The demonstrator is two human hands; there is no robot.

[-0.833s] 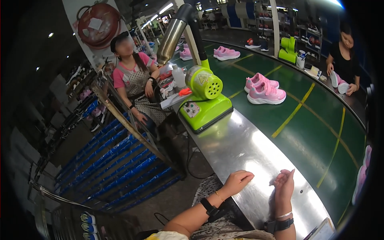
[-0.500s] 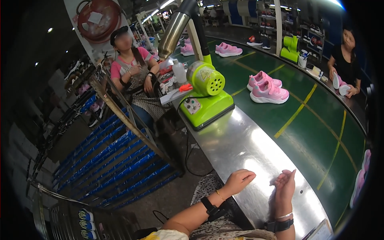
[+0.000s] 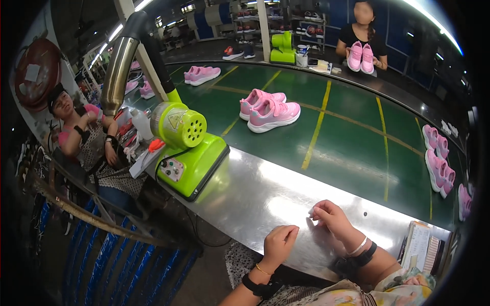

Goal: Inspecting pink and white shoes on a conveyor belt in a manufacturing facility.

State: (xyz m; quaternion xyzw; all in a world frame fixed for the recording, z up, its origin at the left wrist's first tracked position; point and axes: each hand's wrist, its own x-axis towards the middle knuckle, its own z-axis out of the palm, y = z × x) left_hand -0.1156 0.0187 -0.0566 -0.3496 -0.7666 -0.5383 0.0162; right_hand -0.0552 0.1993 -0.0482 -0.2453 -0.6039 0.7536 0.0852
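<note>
My left hand (image 3: 278, 246) is curled closed just over the near edge of the metal table (image 3: 245, 178), its back toward me. Any content of that hand is hidden. To its right, my right hand (image 3: 332, 219) hovers above the shiny tabletop with thumb and fingers pinched together. A tiny pale spot shows at those fingertips, too small to name. No shoe touches either hand. Ahead on the green conveyor belt (image 3: 352, 153) stands a pair of pink sneakers (image 3: 273, 113) with white soles.
A lime-green machine (image 3: 191, 163) with a metal pipe (image 3: 118, 76) stands at the left. More pink shoes (image 3: 439, 171) sit at the belt's right end. Papers (image 3: 417, 245) lie by my right forearm. One co-worker (image 3: 84, 122) sits left; another (image 3: 380, 46) holds pink shoes across the belt.
My view has swung right. My right hand has turned from open, palm up, to a pinch, nearer my left hand. The far co-worker has raised the pink shoes upright.
</note>
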